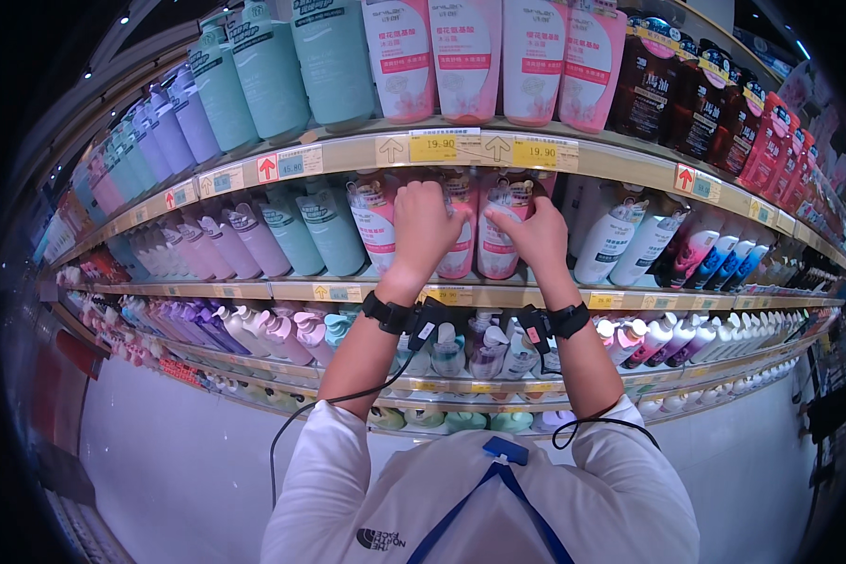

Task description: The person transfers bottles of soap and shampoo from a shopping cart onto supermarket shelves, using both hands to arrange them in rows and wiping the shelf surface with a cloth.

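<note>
Both my hands reach into the shelf row of pink-and-white body wash bottles. My left hand [426, 218] is raised among them, its fingertips curled near the bottle tops; whether it grips one is hidden. To its left stands one pink-and-white bottle [374, 229], and just right of it another [458, 243] shows partly behind the fingers. My right hand [532, 229] is around the upper part of a pink-and-white bottle [497, 243], thumb at the front and fingers at its right side. That bottle stands upright on the shelf. Each wrist wears a black strap with a small device and a cable.
A shelf edge with price tags [476, 148] runs just above my hands, carrying larger pink bottles [465, 63]. Green bottles [331, 229] stand at the left, white bottles [610, 236] at the right. Pump bottles [490, 352] fill the shelf below my wrists.
</note>
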Demonstrator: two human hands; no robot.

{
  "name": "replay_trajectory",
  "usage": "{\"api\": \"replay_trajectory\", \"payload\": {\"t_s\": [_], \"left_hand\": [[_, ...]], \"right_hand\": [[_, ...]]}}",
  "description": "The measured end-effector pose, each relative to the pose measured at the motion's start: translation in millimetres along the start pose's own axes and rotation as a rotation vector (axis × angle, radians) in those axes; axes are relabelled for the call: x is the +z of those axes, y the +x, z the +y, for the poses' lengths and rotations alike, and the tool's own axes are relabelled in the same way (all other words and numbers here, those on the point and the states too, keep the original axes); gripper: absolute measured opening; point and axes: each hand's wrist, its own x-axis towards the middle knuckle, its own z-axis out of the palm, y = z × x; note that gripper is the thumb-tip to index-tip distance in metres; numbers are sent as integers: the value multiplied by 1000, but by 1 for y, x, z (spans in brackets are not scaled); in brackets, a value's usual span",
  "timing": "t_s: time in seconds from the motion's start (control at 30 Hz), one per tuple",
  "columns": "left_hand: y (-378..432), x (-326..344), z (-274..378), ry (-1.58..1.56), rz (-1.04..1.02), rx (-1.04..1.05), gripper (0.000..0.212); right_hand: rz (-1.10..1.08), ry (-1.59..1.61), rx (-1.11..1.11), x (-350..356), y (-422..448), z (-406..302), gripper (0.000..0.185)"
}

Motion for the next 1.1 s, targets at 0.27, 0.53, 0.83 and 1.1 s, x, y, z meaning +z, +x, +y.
{"api": "replay_trajectory", "payload": {"t_s": [0.27,0.53,0.83,1.1], "left_hand": [[9,-8,2,103,-47,2,33],[5,-7,-7,115,-24,1,32],[6,-11,-11,145,-42,-4,30],[7,-19,-14,178,-80,47,32]], "right_hand": [[-9,-96,-76,6,7,-2,60],[-58,-96,-104,11,10,-2,61],[-67,-116,-110,14,10,-10,63],[-97,-142,-123,21,15,0,63]]}}
